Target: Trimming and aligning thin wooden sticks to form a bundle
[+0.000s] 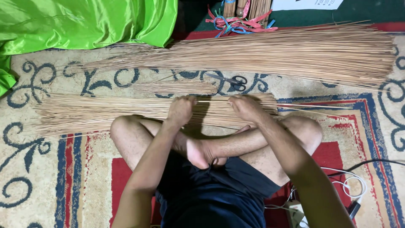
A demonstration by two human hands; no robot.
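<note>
Hands [181,110] on stick bundle [105,112]

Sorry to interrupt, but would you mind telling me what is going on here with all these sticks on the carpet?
A person sits cross-legged on a patterned carpet. The left hand and right hand each grip thin sticks from the near bundle of sticks lying across the knees. A larger pile of sticks lies farther away, with scissors between the two. Green fabric sits at the top left, and coloured ribbons at the top.
</note>
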